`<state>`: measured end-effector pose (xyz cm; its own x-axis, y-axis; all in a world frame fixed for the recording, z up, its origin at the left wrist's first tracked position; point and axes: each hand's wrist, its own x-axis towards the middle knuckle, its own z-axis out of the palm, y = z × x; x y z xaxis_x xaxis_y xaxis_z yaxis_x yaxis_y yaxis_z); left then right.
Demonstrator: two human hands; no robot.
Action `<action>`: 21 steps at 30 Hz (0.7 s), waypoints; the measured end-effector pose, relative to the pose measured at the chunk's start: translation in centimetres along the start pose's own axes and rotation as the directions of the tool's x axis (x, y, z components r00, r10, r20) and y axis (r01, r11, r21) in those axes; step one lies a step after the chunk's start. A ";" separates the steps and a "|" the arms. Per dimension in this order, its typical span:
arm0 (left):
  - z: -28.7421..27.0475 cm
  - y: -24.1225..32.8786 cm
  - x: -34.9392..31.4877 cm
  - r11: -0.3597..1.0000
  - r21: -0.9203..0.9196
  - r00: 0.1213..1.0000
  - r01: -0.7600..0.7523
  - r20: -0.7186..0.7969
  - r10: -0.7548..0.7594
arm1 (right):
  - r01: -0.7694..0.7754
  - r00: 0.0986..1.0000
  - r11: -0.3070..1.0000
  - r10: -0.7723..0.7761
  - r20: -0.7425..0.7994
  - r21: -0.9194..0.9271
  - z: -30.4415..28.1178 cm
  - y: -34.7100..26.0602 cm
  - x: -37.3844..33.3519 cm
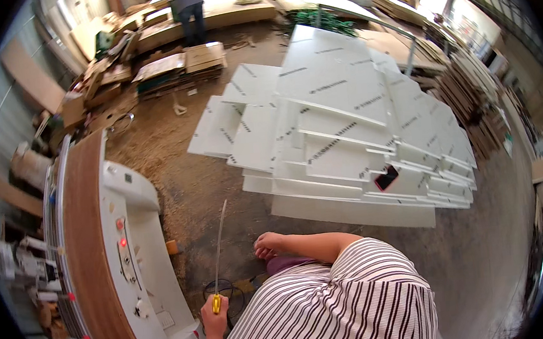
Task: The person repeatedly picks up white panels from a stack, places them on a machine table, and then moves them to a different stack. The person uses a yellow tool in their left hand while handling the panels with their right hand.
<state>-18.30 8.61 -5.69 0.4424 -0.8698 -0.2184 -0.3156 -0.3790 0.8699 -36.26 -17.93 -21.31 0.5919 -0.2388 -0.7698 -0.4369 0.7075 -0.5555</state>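
Observation:
My left hand (214, 320) is closed around a yellow tape measure (216, 303). From it a thin metal blade (220, 243) runs out over the floor, its far end free in the air. My right hand (266, 245) hangs in front of my striped shirt, fingers curled, with nothing visible in them. Ahead and to the right lies a spread stack of white printed panels (326, 89). On its near part rests a dark phone-like thing with a reddish edge (386, 177). It is apart from both hands.
A machine with a brown bed (89, 241) and white curved housing (153, 268) stands close on my left. Dark cable (230, 289) lies on the floor beside my left hand. Wood boards (180, 65) are piled further back, where another person (190, 13) stands. More stacked boards (470, 99) line the right.

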 end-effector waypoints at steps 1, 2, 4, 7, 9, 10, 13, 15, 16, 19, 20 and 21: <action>0.6 1.6 1.4 0.999 0.029 0.998 -0.040 0.056 0.039 | 0.000 1.000 0.998 0.001 -0.021 0.063 -1.5 0.5 -1.5; 1.1 3.7 2.6 0.993 0.046 0.990 -0.107 0.102 0.102 | -0.001 1.000 0.986 -0.002 0.016 0.167 -3.0 0.8 -2.0; 3.2 6.0 4.6 0.983 0.067 0.969 -0.172 0.190 0.157 | 0.094 0.994 0.974 -0.081 -0.068 0.208 -5.2 0.0 -4.8; 6.3 7.9 7.4 0.957 0.138 0.930 -0.254 0.307 0.203 | 0.290 0.954 0.917 -0.255 -0.156 0.275 -9.3 -2.1 -8.7; 7.7 8.8 9.2 0.947 0.157 0.918 -0.281 0.330 0.218 | 0.412 0.909 0.869 -0.369 -0.196 0.275 -11.5 -4.6 -10.5; 8.9 9.1 10.5 0.934 0.120 0.903 -0.337 0.321 0.285 | 0.482 0.871 0.836 -0.427 -0.242 0.263 -13.8 -5.9 -11.7; 12.6 9.3 15.1 0.986 -0.093 0.950 -0.137 0.268 0.157 | 0.728 0.630 0.680 -0.615 -0.474 0.085 -22.2 -9.6 -15.9; 15.2 11.8 18.2 0.986 -0.155 0.954 -0.066 0.279 0.108 | 0.834 0.284 0.528 -0.659 -0.696 -0.160 -30.2 -9.9 -16.5; 16.7 12.8 19.8 0.980 -0.192 0.960 -0.046 0.263 0.097 | 0.658 0.063 0.595 -0.654 -0.754 -0.461 -33.2 -10.7 -18.5; 20.3 14.8 24.9 0.971 -0.239 0.954 -0.010 0.287 0.081 | -0.068 -0.390 0.672 -0.698 -0.601 -0.737 -41.7 -11.2 -22.6; 21.4 16.0 26.7 0.964 -0.260 0.954 0.044 0.296 0.036 | -0.070 -0.409 0.670 -0.695 -0.592 -0.739 -44.0 -10.9 -23.1; 22.2 16.9 28.4 0.954 -0.283 0.953 0.099 0.302 -0.009 | -0.071 -0.426 0.666 -0.693 -0.581 -0.742 -45.4 -10.9 -23.6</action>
<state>-29.72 -29.54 -7.07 0.1710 -0.9210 -0.3500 -0.0198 -0.3584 0.9334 -76.24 -50.17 -11.38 -0.3431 -0.7754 0.5301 -0.8361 -0.0051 -0.5486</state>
